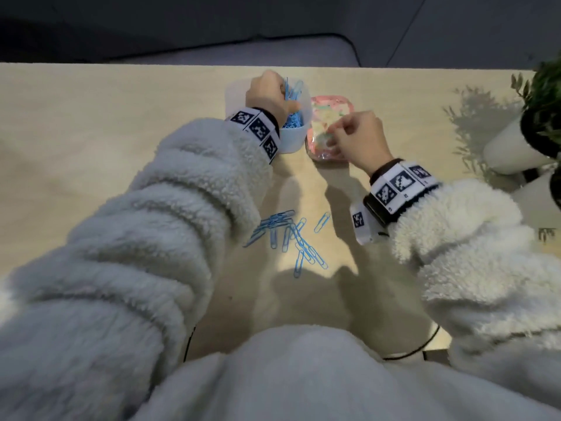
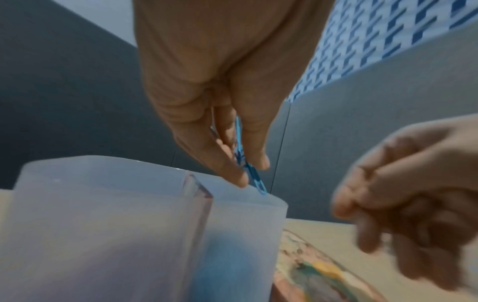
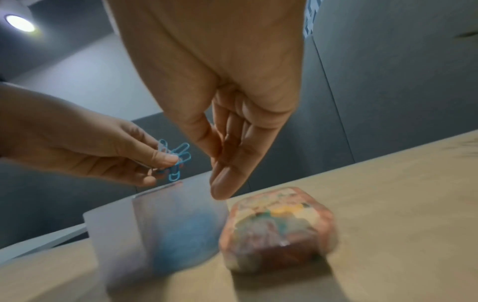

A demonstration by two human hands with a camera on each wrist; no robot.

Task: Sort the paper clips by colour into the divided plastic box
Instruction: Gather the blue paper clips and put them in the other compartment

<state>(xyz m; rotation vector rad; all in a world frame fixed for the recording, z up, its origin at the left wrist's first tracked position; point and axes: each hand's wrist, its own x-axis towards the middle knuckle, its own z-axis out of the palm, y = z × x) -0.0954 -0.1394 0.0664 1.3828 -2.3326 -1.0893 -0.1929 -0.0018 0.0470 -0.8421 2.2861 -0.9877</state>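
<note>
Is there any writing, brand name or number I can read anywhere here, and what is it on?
No readable text.
Left wristband: black-and-white square code patterns, no words.
Right wristband: the same patterns; the tiny marks beneath them are too small to read.
Pink packet: coloured print, too blurred to read.
Divided plastic box: no label visible.

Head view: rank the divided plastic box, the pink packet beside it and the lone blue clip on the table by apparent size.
1. Divided plastic box, partly hidden by the left hand.
2. Pink packet, slightly smaller; the right hand covers part, so this is close.
3. Lone blue clip, clearly smallest.
</note>
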